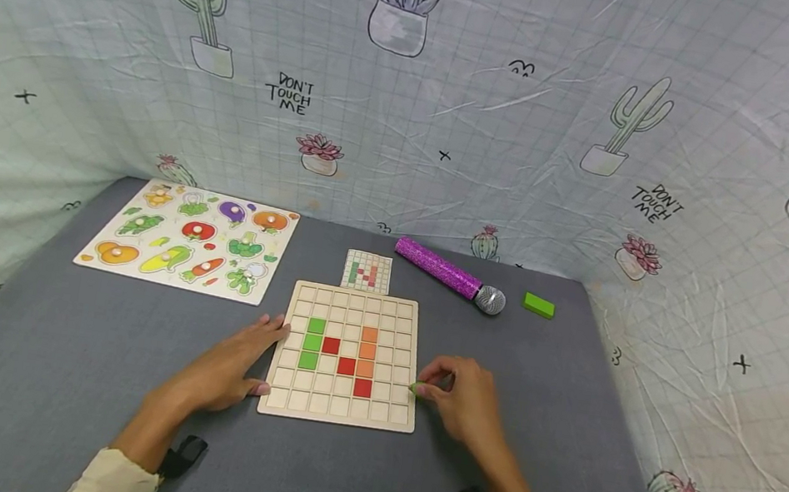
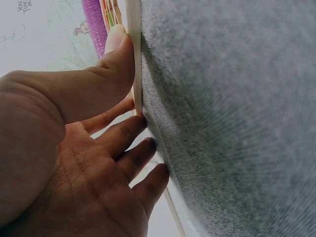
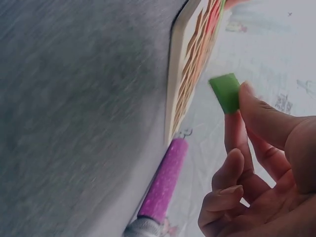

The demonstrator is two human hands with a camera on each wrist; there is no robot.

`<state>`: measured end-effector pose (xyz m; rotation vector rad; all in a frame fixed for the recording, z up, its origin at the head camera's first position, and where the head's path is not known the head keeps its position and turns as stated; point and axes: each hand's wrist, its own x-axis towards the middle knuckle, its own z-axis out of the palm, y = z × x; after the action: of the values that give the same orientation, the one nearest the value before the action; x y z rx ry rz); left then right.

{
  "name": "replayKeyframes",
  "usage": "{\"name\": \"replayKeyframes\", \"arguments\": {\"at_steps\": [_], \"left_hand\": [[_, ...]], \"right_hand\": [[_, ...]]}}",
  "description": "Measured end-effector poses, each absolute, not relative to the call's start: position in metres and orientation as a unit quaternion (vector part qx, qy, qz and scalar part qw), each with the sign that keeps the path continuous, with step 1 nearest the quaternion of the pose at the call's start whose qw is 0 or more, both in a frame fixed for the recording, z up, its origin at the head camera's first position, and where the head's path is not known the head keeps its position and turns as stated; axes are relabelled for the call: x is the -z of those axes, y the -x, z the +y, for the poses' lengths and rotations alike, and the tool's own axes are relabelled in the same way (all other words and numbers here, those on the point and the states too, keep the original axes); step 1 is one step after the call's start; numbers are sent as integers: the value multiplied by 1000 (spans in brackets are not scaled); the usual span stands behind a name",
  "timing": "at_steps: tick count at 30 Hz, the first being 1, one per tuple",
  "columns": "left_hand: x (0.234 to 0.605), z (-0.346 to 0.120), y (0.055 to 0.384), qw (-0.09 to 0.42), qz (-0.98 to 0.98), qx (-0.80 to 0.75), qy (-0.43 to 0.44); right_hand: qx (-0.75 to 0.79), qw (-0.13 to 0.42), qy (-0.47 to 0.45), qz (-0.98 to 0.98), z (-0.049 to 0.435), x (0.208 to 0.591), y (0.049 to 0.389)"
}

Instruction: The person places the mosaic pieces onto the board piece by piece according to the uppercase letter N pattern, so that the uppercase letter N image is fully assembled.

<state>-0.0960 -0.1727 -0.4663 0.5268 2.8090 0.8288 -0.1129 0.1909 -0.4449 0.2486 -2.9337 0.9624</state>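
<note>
A wooden grid board (image 1: 319,404) lies flat on the table, with green, red and orange square tiles set in some of its cells. My left hand (image 1: 230,362) rests at the board's left edge, its fingers fairly straight; in the left wrist view the thumb (image 2: 118,54) touches the rim. Just off the board's right edge, my right hand (image 1: 464,395) pinches a green square tile (image 3: 226,92) between thumb and forefinger. Behind the board lies a small pattern card (image 1: 380,282) showing a similar coloured grid.
A vegetable puzzle board (image 1: 161,259) lies at the back left of the grey table (image 1: 535,434). A purple glittery microphone (image 1: 444,271) lies behind the grid board, and a green block (image 1: 538,305) sits at the back right. A printed cloth (image 1: 413,114) hangs behind.
</note>
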Motion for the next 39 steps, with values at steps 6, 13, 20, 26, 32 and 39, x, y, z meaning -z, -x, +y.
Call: {"name": "replayKeyframes", "arguments": {"at_steps": [6,13,20,26,32,39], "left_hand": [[467,-172,97,82,941,-277,-176],[468,-172,97,82,941,-277,-175],[466,-172,98,79,942,-275,-177],[467,-172,97,81,942,-272,-178],[468,-173,97,73,941,-277,-182],[468,-174,95,62,939,-279,-191]], "right_hand": [[-321,4,-92,-942,175,445,112],[-323,-6,-120,-939,154,450,112],[-324,-19,-157,-933,127,451,114],[-316,-44,-169,-933,100,449,115],[-309,-39,-172,-935,73,452,116],[-286,-21,-180,-941,51,453,118]]}}
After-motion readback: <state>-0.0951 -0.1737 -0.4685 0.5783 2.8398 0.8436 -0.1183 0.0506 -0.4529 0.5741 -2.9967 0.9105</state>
